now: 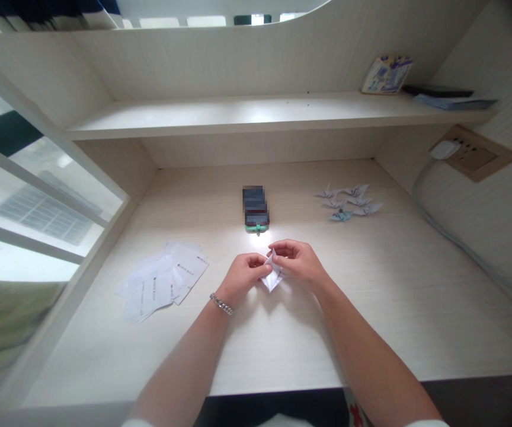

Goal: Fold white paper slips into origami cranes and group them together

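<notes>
Between my hands, just above the desk, is a small folded white paper [272, 279] with a pointed lower tip. My left hand [246, 274] pinches its left side between thumb and fingers, and a chain bracelet circles that wrist. My right hand [299, 261] grips the upper right side, the thumb near an upright point of the paper. Parts of the paper are hidden behind the fingers. Beyond my hands lies a phone [256, 206] in a green-edged case. Folded paper cranes [349, 201], several of them, sit in a group at the back right; one is bluish.
A loose pile of printed paper sheets [162, 281] lies on the left of the desk [398, 332]. A shelf [238, 112] crosses above the back, holding a colourful packet [387, 75]. A grey cable [460, 244] runs down from a plug [445, 149] at the right wall.
</notes>
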